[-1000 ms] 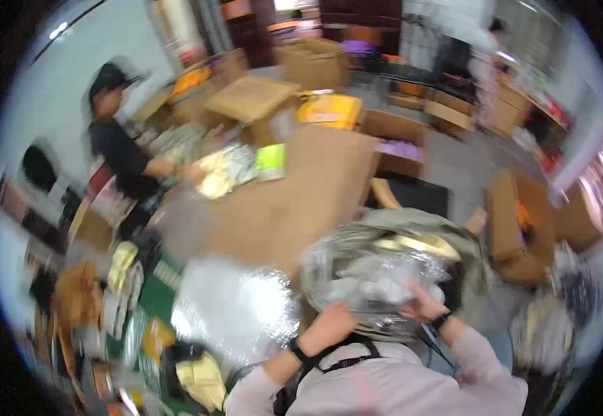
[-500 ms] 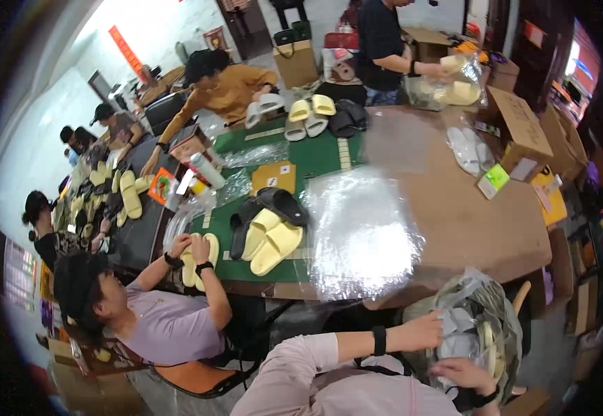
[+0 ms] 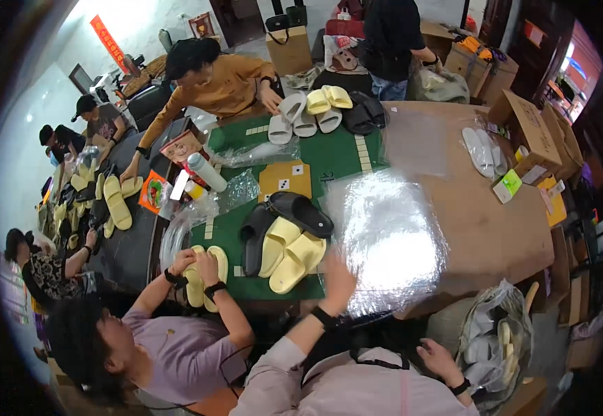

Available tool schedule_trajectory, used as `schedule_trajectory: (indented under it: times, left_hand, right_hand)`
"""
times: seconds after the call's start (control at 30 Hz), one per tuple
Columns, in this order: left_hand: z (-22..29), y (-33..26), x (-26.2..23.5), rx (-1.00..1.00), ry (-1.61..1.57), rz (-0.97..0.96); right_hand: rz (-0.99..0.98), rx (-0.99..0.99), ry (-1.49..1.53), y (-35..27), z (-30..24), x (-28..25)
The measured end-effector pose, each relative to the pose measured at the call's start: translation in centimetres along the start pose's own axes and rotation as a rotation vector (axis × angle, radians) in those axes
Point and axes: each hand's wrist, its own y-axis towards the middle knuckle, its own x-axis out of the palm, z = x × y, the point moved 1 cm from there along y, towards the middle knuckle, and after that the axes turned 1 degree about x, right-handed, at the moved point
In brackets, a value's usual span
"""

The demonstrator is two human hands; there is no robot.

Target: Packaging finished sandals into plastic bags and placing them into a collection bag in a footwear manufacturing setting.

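Observation:
My left hand (image 3: 339,283) reaches over the table's near edge, between a pair of pale yellow slide slippers (image 3: 294,258) and a stack of clear plastic bags (image 3: 391,243). Its fingers are smeared by motion, and nothing held shows in it. Behind the yellow pair lie black slippers (image 3: 301,213). Low at the right, my right hand (image 3: 440,360) is open, its fingers loosely bent with nothing in them. Beside it stands a big clear sack (image 3: 521,305) with grey slippers (image 3: 482,349) and yellow slippers (image 3: 507,340) inside.
At my left a person in a lilac shirt (image 3: 184,347) handles yellow slippers (image 3: 195,286). Across the table, someone in an orange top (image 3: 236,90) touches grey slippers (image 3: 292,107). A bottle (image 3: 206,172) and a cardboard box (image 3: 527,132) stand on the tabletop.
My left hand has left the sack and swung left and forward over the table. My right hand has drawn back a little from the sack. The view has shifted slightly.

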Motion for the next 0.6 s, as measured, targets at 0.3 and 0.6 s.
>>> schedule_trajectory:
  times: [0.3,0.6]
  left_hand:
    - [-22.9,3.6,-10.5,-1.005,0.580,0.176]
    - [-22.9,3.1,-12.6,-1.218,0.365,-0.129]
  right_hand:
    - [0.033,-0.219,0.168,5.1,-7.0,1.3]
    - [-0.195,-0.344,0.313,22.5,-23.0,2.7]
